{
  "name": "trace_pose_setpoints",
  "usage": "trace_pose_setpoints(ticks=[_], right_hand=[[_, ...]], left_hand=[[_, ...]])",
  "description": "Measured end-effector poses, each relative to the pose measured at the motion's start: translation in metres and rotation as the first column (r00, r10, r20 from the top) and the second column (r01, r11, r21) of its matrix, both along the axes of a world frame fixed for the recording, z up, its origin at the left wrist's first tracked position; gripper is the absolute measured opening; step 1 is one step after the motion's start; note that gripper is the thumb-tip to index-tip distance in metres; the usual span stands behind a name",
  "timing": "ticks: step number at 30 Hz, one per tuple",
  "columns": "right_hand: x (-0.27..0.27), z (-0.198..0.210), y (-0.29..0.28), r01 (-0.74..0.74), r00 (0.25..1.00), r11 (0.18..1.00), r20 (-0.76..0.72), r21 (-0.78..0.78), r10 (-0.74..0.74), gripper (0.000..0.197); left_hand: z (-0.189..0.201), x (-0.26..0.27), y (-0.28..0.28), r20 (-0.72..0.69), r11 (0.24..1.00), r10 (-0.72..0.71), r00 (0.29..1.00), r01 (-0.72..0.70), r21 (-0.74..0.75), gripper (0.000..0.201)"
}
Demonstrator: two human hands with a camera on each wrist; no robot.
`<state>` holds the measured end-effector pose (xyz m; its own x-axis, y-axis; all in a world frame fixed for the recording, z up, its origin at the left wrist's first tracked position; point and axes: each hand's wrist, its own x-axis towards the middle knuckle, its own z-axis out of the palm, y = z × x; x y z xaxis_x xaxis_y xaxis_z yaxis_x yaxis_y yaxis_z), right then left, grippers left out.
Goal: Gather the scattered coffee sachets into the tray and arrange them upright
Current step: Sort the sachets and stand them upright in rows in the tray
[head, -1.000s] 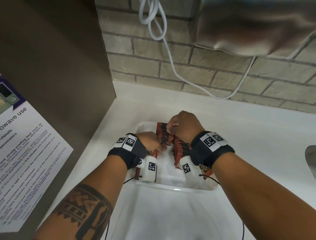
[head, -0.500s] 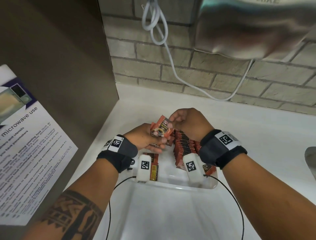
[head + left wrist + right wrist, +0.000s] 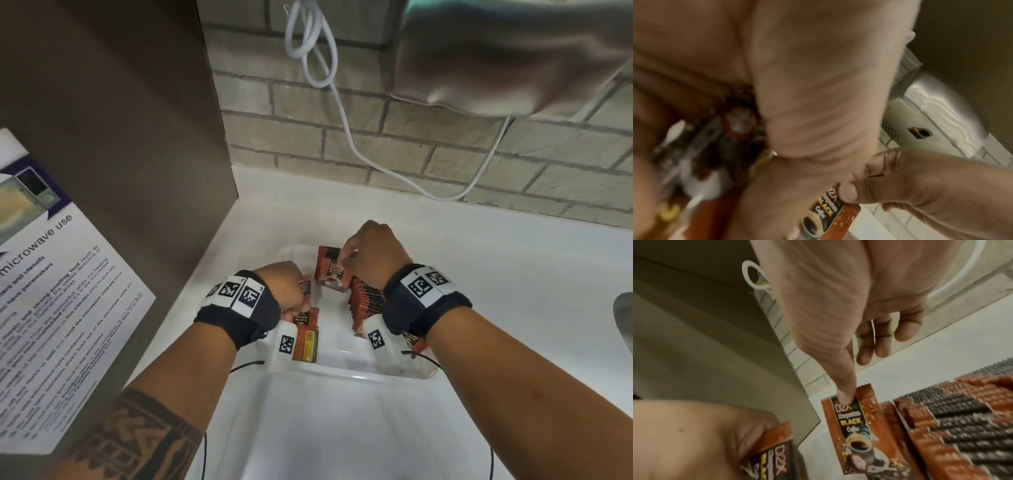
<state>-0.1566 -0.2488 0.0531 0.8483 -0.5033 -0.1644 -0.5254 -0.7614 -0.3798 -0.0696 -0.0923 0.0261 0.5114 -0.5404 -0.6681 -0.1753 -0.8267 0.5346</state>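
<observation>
Sachet (image 3: 334, 270) now upright in tray (image 3: 356, 371), pinched by right hand (image 3: 375, 251); left hand (image 3: 286, 286) grips others.

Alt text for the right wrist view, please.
The right hand pinches the top of an upright coffee sachet beside a packed row of sachets. The left hand grips another sachet at lower left.
</observation>
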Motion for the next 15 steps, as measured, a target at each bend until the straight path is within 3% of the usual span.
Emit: trace_pose_setpoints(ticks=[5, 12, 15], right_hand=[[0.007, -0.004, 0.009, -0.011, 0.993, 0.996, -0.115, -0.092, 0.000, 0.019], [0.010, -0.008, 0.010, -0.045, 0.981, 0.989, -0.194, -0.138, 0.018, 0.023], [0.011, -0.010, 0.009, -0.061, 0.980, 0.988, -0.196, -0.140, 0.033, 0.023]], left_hand=[[-0.007, -0.011, -0.016, 0.025, 0.988, -0.154, 0.988, 0.155, -0.005, 0.024], [-0.016, -0.013, -0.032, 0.009, 0.984, -0.176, 0.984, 0.176, -0.016, 0.020], [-0.021, -0.009, -0.034, 0.008, 0.984, -0.179, 0.984, 0.179, -0.023, 0.029]])
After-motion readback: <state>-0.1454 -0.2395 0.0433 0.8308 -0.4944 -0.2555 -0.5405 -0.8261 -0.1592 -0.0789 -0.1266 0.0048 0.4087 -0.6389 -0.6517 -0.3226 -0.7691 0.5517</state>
